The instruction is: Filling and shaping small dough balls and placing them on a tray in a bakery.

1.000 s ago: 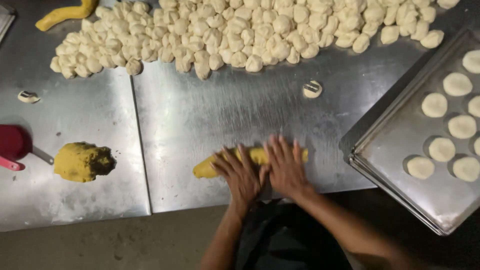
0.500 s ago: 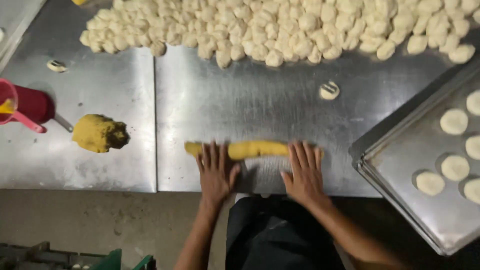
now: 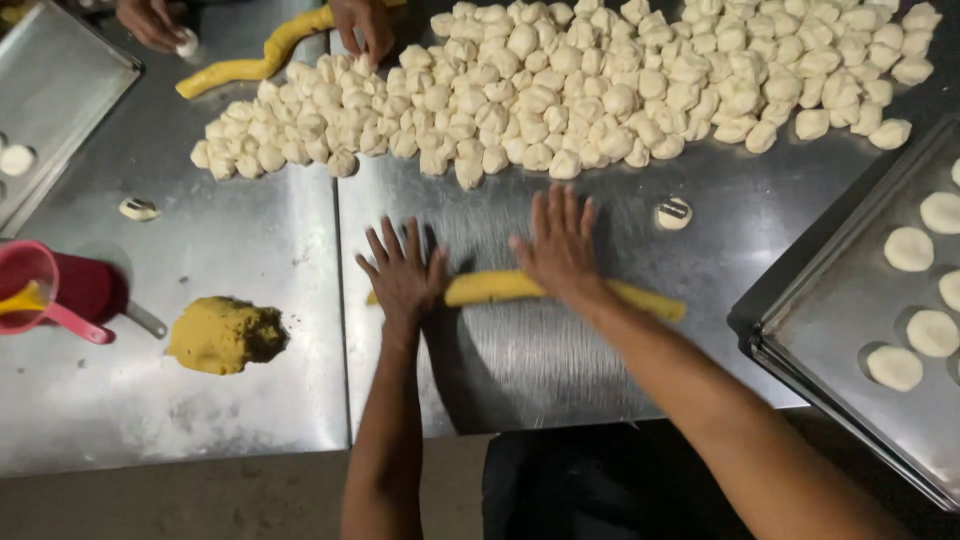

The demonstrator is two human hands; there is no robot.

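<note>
Yellow dough rope lies across steel table centre, longer and thinner than a second ago, so rolling is stretching it. Your left hand and right hand press flat on it, fingers spread, gripping nothing. Smooth, soft, matte. At 12 o'clock: heap of white dough pieces. At 9: crumbly yellow lump. At 3: metal tray with flat white discs.

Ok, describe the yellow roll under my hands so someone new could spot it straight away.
Start at the steel table, below the heap of white dough pieces. The yellow roll lies flat under the left hand and right hand. Unlike the yellow lump beside it, it is long and thin.
</note>
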